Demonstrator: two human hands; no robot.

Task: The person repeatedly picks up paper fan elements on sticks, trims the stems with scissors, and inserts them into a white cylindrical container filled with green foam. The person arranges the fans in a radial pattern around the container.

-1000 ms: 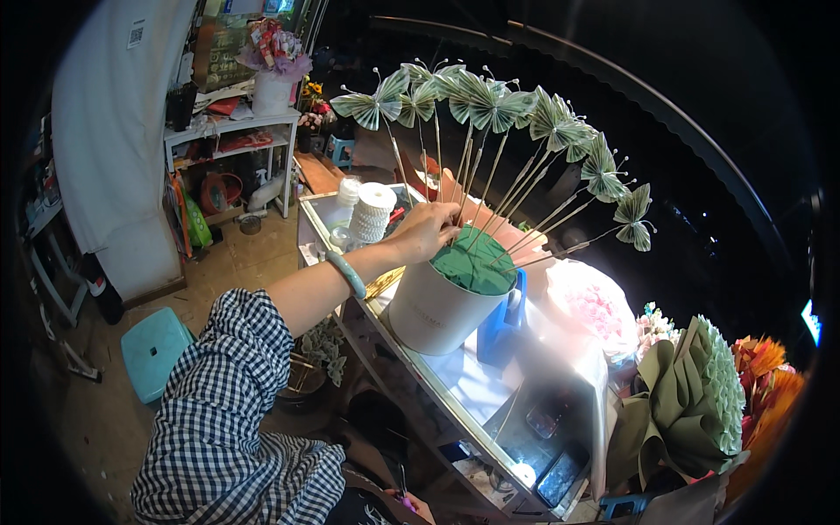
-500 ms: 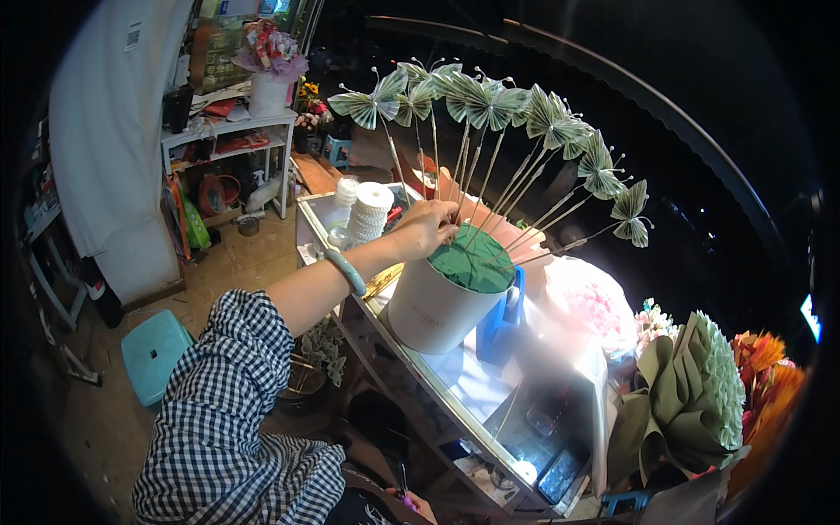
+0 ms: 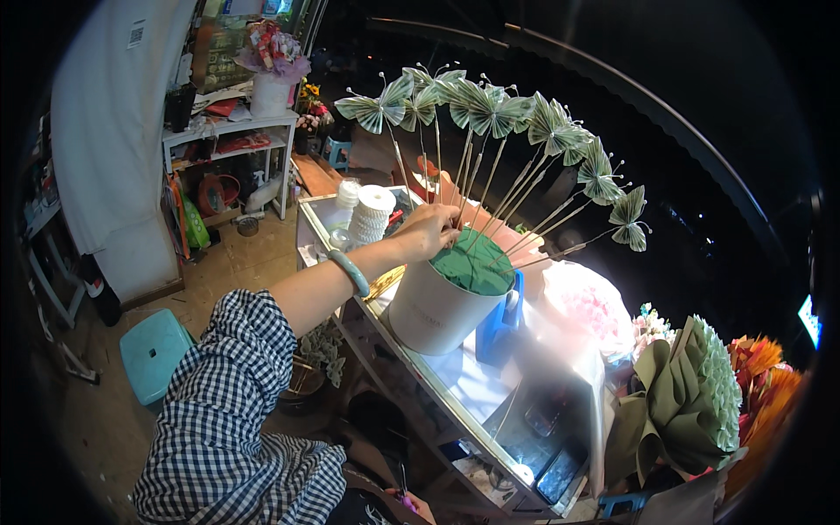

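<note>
- The left hand (image 3: 427, 233)'s fingers pinch a thin stem (image 3: 464, 177) low, at the green filling (image 3: 477, 269) in the white pot (image 3: 429, 317) on the table (image 3: 471, 391).
- It looks light, stiff, best held low; the folded butterflies (image 3: 496, 115) seem fragile.
- The right hand (image 3: 423, 508)'s fingers hold a purple-handled tool (image 3: 408, 502).

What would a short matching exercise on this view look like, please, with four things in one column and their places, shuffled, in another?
Things
1. Green foam-like filling
2. Pale green bangle
3. Turquoise plastic stool
4. Grey-green pleated butterflies

Places
A. On the tan tiled floor, toward the picture's left
B. At the tops of thin straight stems
C. Inside the white round container
D. Around the wrist of the left hand

Right pairs: 1-C, 2-D, 3-A, 4-B
</note>
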